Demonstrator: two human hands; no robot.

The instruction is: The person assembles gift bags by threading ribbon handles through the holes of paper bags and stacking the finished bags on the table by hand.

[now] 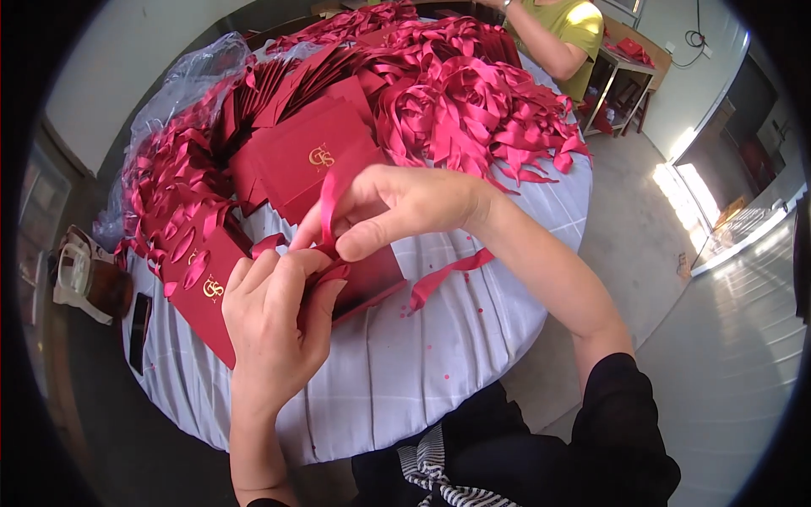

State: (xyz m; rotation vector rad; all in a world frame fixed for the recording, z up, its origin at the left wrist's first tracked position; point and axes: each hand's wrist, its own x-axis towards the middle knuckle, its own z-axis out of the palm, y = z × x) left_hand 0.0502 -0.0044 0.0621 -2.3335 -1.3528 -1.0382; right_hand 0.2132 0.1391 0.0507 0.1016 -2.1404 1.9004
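A dark red paper bag lies tilted between my hands. My left hand is closed on its near edge, thumb and fingers pressed together. A pink-red ribbon stands up in a loop at my right hand, pinched between thumb and fingers close to the left fingertips. Where the ribbon meets the bag is hidden by my fingers. A loose ribbon end trails over the cloth to the right. Just beyond my hands lies a stack of flat red bags with gold lettering.
Finished-looking red bags with ribbon handles lie at left. A large heap of ribbons covers the far right of the round table. A dark phone rests at the left edge. Another person in a yellow-green shirt sits across.
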